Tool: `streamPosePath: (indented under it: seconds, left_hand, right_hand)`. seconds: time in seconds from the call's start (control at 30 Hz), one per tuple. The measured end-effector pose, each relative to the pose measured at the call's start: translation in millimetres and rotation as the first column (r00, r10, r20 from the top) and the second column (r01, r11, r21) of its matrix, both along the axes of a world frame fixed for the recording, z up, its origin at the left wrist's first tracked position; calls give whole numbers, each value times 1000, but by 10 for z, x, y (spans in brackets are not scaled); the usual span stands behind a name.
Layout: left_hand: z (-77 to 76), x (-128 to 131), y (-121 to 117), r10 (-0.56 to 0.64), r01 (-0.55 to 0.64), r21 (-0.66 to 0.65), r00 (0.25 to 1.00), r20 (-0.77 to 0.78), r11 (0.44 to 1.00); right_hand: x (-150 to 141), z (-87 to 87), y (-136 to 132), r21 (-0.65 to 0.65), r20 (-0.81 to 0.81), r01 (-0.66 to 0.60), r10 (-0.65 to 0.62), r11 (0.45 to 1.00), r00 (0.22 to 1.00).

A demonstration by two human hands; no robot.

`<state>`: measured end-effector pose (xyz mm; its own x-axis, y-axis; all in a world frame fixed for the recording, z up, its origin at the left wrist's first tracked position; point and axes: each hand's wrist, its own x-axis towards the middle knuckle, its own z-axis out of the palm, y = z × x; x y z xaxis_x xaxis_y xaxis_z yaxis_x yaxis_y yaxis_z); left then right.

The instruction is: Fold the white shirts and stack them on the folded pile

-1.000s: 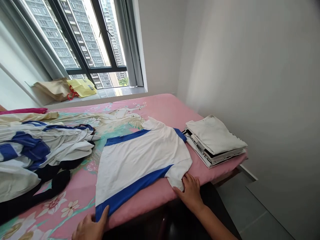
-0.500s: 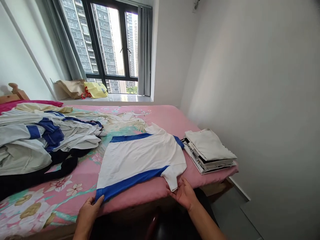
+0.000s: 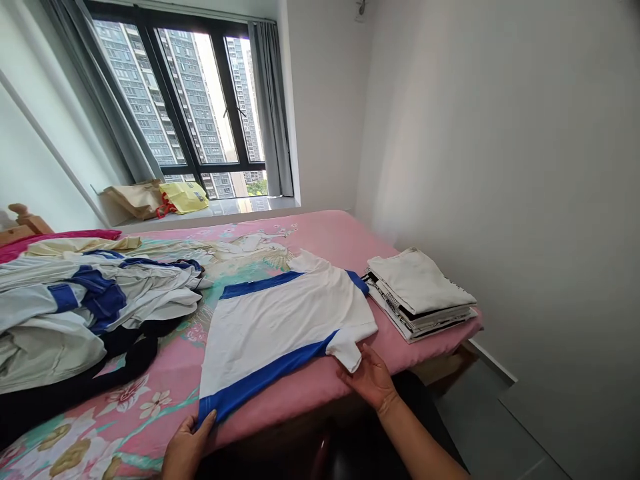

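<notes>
A white shirt with blue side stripes [image 3: 280, 327] lies flat on the pink bed [image 3: 325, 233], near its front edge. My left hand [image 3: 187, 447] pinches the shirt's near hem corner at the bed's edge. My right hand [image 3: 370, 377] holds the near sleeve, which is lifted and turned up a little from the bed. Both hands are closed on the cloth.
A neat stack of folded clothes [image 3: 420, 293] sits on the bed's right corner beside the wall. A loose heap of white, blue and black garments [image 3: 85, 313] covers the left. Bags [image 3: 160, 197] lie on the window sill. Grey floor shows at right.
My right hand has lifted the near sleeve and begun turning it inward over the shirt. My left hand stays on the hem corner. The view has shifted slightly.
</notes>
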<state>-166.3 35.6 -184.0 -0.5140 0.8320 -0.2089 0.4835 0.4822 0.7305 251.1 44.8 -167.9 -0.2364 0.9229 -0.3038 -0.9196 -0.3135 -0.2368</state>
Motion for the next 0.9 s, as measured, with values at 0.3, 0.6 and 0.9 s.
streamPosePath:
  seconds: [0.3, 0.6, 0.9]
  left_hand:
    - [11, 18, -25, -27, 27, 2, 1000, -1, 1000]
    - [-58, -47, 22, -9, 9, 1, 1000, 13, 1000]
    - [-96, -51, 3, -4, -6, 92, 994, 109, 996]
  right_hand:
    - [139, 83, 255, -242, 167, 63, -22, 968, 986]
    - [136, 80, 294, -191, 168, -5, 37, 982, 985]
    - [541, -49, 63, 82, 787, 187, -179, 979, 590]
